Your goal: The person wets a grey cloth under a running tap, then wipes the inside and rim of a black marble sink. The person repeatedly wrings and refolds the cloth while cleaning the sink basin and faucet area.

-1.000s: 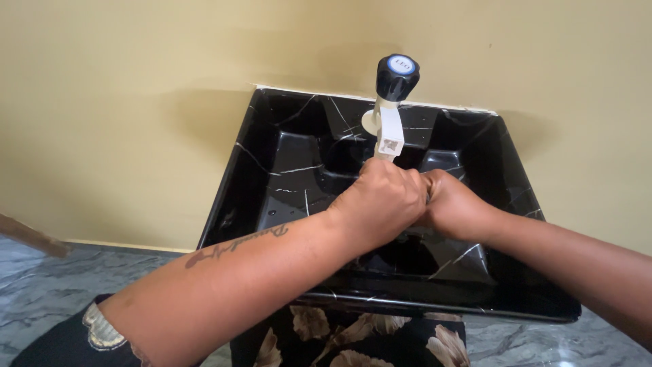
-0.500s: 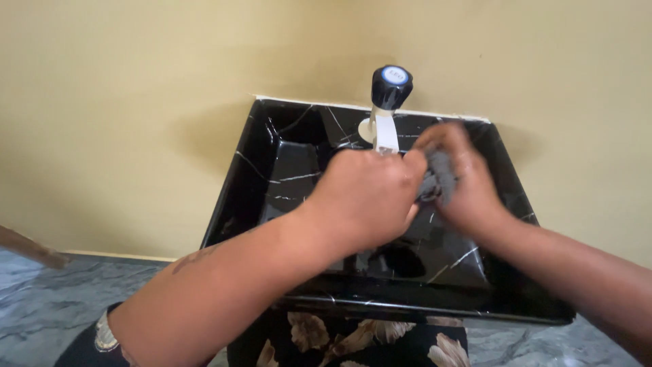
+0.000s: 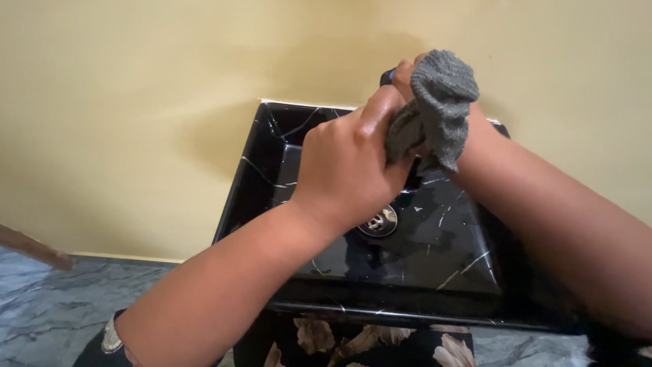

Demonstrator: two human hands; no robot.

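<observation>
Both hands are raised over a black marble-patterned sink (image 3: 435, 272) fixed to a yellow wall. My left hand (image 3: 350, 166) grips the lower end of a grey knitted cloth (image 3: 438, 102). My right hand (image 3: 468, 132) is behind the cloth, mostly hidden by it, with fingers showing at its top near the tap. Only a sliver of the black tap knob (image 3: 386, 77) shows beside the fingers. A metal drain (image 3: 378, 221) sits in the basin under my left hand.
The yellow wall (image 3: 136, 102) rises straight behind the sink. Grey marbled floor (image 3: 47, 306) lies below on the left. A brown stick-like edge (image 3: 30, 248) pokes in at far left. Dark flower-printed clothing (image 3: 353, 343) is under the sink's front rim.
Both hands have risen from the basin to the tap's height, bringing the grey cloth up. The cloth now covers the tap, and the drain has come into view.
</observation>
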